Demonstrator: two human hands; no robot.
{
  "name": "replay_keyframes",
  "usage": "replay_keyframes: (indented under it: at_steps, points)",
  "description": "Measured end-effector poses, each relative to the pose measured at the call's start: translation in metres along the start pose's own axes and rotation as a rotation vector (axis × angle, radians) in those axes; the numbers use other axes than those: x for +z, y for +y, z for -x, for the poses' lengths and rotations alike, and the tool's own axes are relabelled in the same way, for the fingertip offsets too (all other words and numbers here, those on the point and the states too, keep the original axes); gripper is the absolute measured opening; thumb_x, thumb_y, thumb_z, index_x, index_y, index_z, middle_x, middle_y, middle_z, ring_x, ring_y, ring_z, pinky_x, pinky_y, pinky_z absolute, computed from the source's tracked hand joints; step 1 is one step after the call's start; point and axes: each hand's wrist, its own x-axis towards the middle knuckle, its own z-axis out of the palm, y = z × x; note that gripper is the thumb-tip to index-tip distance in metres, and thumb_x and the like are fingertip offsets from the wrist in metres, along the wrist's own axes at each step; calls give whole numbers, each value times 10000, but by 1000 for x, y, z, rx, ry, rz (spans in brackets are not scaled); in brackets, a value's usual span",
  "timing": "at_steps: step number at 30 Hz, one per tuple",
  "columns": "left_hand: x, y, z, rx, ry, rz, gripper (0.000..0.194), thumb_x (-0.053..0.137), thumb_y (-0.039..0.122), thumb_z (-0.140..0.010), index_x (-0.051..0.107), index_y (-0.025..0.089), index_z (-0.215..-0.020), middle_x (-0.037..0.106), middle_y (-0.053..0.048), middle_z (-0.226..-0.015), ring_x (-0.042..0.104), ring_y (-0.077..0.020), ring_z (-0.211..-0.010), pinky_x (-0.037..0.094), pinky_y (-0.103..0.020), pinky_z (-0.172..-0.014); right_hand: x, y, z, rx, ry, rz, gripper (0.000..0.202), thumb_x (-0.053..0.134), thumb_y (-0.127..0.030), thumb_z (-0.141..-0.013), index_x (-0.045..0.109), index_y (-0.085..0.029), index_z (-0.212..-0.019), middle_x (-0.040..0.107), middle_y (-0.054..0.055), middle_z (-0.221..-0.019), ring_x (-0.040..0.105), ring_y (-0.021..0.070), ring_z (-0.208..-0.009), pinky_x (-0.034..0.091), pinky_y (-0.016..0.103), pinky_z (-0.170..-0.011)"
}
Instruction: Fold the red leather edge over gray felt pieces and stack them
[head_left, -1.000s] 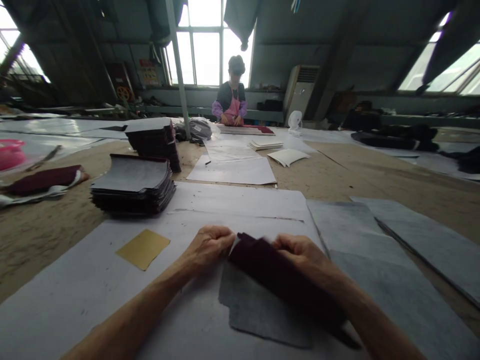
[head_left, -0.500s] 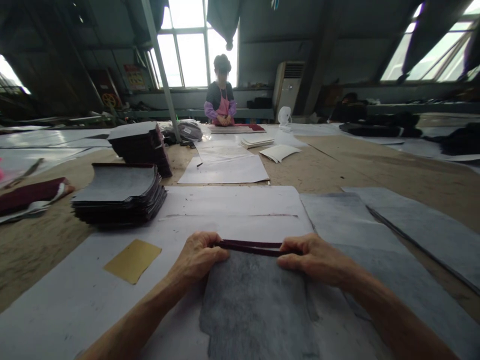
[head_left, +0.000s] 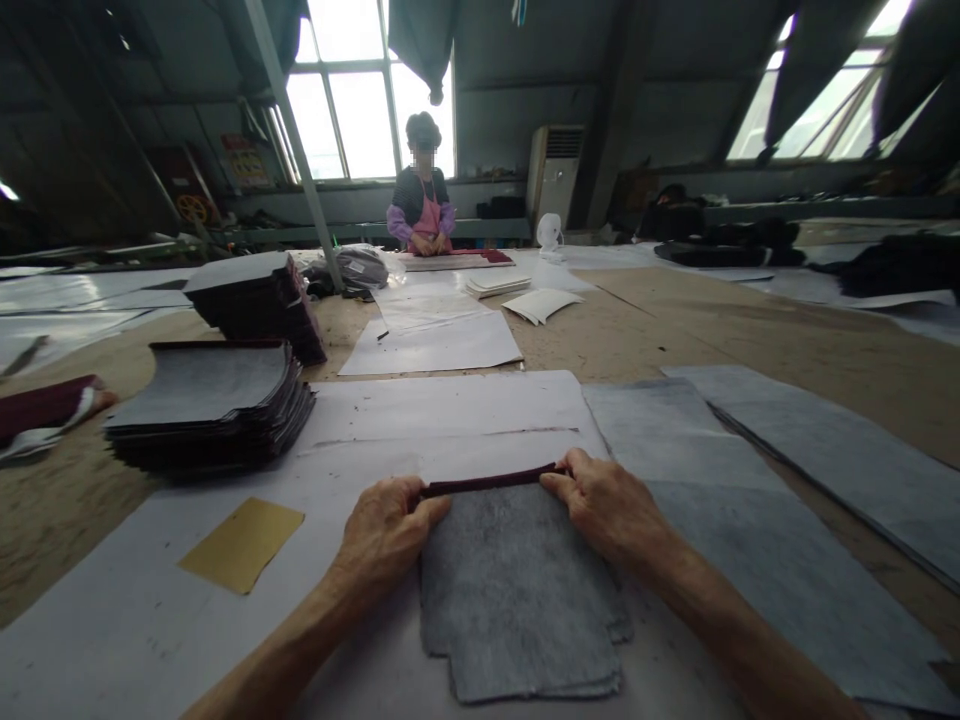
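Note:
A flat grey-backed fabric piece (head_left: 517,590) with a dark maroon far edge lies on white paper (head_left: 450,420) in front of me. My left hand (head_left: 382,530) pinches its far left corner. My right hand (head_left: 607,505) pinches its far right corner. Both hands press the folded maroon edge (head_left: 491,481) down. A second grey piece shows underneath at the near edge.
Two stacks of similar grey and maroon pieces (head_left: 214,400) (head_left: 255,295) stand at the left. A tan card (head_left: 240,543) lies at my left. Long grey sheets (head_left: 817,440) lie to the right. A person in a pink apron (head_left: 421,205) works at the far end of the table.
The maroon piece, held up and partly turned a second ago, has been flipped grey side up and laid flat. My hands have spread to its far corners.

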Motion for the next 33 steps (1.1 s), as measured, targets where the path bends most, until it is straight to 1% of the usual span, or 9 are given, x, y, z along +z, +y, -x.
replay_keyframes:
  at_steps: [3,8,16,19,21,23,26,29,33]
  points:
    - [2,-1,-1,1,21,-98,253,500,392,-738,581,190,-610,504,6,-545,476,-157,-581,229,-235,-513,3,1,-1,-22,19,75,147,431,-270,-888,510,-166,-820,667,107,-822,626,227,-774,333,275,-580]
    - [9,1,-3,-4,106,-280,311,483,402,-775,483,184,-553,497,-14,-555,466,-170,-598,213,-259,-548,9,-1,-2,-47,63,166,122,427,-239,-898,490,-150,-845,660,121,-760,638,231,-739,332,282,-574]
    - [14,5,0,-15,153,-447,272,488,389,-807,515,196,-618,586,-49,-620,548,-212,-653,217,-275,-551,15,4,-7,-46,66,156,85,470,-210,-882,493,-128,-875,643,84,-758,629,205,-737,359,259,-603]
    - [16,6,1,-13,162,-468,265,502,392,-801,510,197,-623,600,-53,-626,571,-233,-670,232,-282,-550,15,0,-5,-27,99,150,105,500,-217,-861,503,-115,-888,623,100,-837,613,206,-766,369,262,-622]
    - [17,5,1,-5,176,-463,230,504,384,-801,511,197,-668,600,-45,-623,579,-232,-660,259,-285,-554,15,-2,-2,-5,142,152,133,503,-226,-852,515,-106,-910,599,129,-921,594,237,-829,368,283,-631]
    - [17,3,2,2,197,-445,180,506,373,-802,519,194,-798,595,-25,-620,580,-219,-637,298,-284,-562,14,-3,-1,1,179,138,159,495,-234,-850,526,-112,-947,572,138,-1005,561,260,-919,368,297,-661]
    - [15,1,2,30,242,-418,294,551,345,-767,482,181,-1001,617,-32,-802,588,-203,-745,374,-283,-640,13,1,-1,-25,173,66,205,558,-276,-806,543,-138,-957,569,101,-1033,525,246,-983,363,293,-731]
    - [13,-1,1,109,235,-413,313,582,316,-736,501,213,-1020,571,-30,-1022,552,-194,-917,396,-275,-743,12,5,-4,-29,128,-31,259,623,-296,-736,559,-151,-940,584,77,-1006,529,223,-936,352,283,-740]
    - [12,-3,-2,177,174,-403,202,555,312,-751,553,239,-940,569,0,-967,547,-194,-903,403,-288,-730,9,5,-4,12,71,-167,226,648,-275,-665,571,-170,-849,597,41,-858,522,180,-762,327,268,-642]
